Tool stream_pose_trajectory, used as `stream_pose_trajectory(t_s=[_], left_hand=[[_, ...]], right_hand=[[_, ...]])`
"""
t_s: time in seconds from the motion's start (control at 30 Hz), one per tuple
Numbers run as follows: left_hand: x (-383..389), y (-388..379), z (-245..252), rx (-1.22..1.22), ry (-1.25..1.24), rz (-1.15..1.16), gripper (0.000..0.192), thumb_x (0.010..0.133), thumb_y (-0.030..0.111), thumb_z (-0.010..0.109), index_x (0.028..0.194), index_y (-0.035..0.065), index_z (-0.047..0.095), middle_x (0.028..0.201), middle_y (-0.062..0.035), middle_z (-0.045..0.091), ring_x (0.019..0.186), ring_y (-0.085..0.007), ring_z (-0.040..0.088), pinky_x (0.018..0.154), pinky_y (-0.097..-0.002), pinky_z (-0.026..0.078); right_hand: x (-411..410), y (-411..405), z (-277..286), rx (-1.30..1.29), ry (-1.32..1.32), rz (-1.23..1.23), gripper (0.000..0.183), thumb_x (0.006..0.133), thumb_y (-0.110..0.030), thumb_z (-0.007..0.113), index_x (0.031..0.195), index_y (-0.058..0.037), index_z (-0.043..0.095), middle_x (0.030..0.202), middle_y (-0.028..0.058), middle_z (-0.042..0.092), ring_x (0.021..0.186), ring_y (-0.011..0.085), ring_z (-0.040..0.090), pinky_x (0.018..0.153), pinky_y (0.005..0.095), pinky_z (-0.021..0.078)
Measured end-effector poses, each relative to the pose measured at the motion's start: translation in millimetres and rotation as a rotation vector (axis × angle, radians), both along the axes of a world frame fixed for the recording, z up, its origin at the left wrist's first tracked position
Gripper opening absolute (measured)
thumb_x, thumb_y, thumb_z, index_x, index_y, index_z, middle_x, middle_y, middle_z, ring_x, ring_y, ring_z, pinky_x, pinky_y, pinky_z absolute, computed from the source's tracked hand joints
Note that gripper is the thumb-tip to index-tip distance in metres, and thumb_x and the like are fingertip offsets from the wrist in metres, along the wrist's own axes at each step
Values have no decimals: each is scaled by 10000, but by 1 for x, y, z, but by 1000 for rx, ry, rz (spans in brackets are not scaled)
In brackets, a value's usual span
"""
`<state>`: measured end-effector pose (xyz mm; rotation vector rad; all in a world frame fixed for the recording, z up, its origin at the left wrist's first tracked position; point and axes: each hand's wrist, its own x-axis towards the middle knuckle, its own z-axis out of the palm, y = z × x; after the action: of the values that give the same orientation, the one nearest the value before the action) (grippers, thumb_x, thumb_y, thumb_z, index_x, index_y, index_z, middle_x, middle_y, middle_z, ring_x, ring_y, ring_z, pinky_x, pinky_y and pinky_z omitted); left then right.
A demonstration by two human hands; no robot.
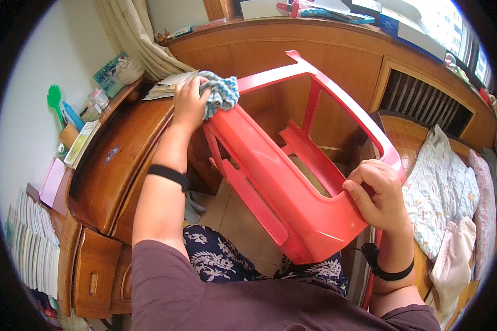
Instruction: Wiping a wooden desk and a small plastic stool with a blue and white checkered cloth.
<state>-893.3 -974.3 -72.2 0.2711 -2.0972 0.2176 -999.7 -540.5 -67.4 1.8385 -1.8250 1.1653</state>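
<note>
A red plastic frame (269, 165), open in the middle with slotted sides, is held tilted above my lap. My left hand (190, 101) grips a crumpled blue, grey and white cloth (221, 93) against the frame's far left corner. My right hand (377, 192) is closed on the rim at the frame's near right corner, thumb on the inner edge. Part of the frame's lower end hides my knees, which are in dark blue patterned trousers.
On the left stands a wooden roll-top desk (120, 161) with papers, bottles and a row of books (35, 248). Wooden panelling with a vent grille (424, 101) runs behind. A bed or bench with a patterned quilt (439, 194) lies to the right.
</note>
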Motion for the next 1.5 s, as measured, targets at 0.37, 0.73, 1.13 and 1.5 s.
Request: stream_pose_trajectory(t_s=[0.37, 0.73, 1.13, 1.5], left_hand=[[41, 221, -51, 178, 70, -495, 309, 851, 328, 576, 1037, 81, 568, 1057, -119, 585, 1054, -328, 506, 971, -464, 338], [1, 86, -44, 723, 492, -605, 451, 1005, 352, 451, 1296, 7, 432, 1302, -176, 509, 1210, -285, 498, 1046, -412, 382], [24, 271, -55, 397, 122, -530, 459, 912, 236, 478, 1316, 22, 512, 1402, -205, 446, 1357, -400, 340, 1150, -502, 210], [57, 349, -38, 45, -130, -547, 239, 838, 175, 646, 1068, 129, 691, 1035, 11, 658, 919, -171, 588, 887, -340, 431]], right_hand=[[-1, -6, -1, 33, 11, -105, 230, 811, -74, 675, 666, -32, 502, 586, 126, 485, 560, 317, 521, 540, 392, 409], [7, 1, -3, 2, 12, -14, 223, 798, -68, 680, 672, -39, 499, 592, 122, 484, 556, 310, 508, 542, 391, 397], [-12, 2, -8, -24, -99, -161, 225, 852, -108, 646, 707, -26, 494, 634, 174, 524, 621, 363, 552, 565, 430, 414], [-4, -3, -6, -13, -169, -118, 181, 941, -89, 528, 805, 17, 581, 699, 140, 580, 636, 267, 590, 586, 318, 435]])
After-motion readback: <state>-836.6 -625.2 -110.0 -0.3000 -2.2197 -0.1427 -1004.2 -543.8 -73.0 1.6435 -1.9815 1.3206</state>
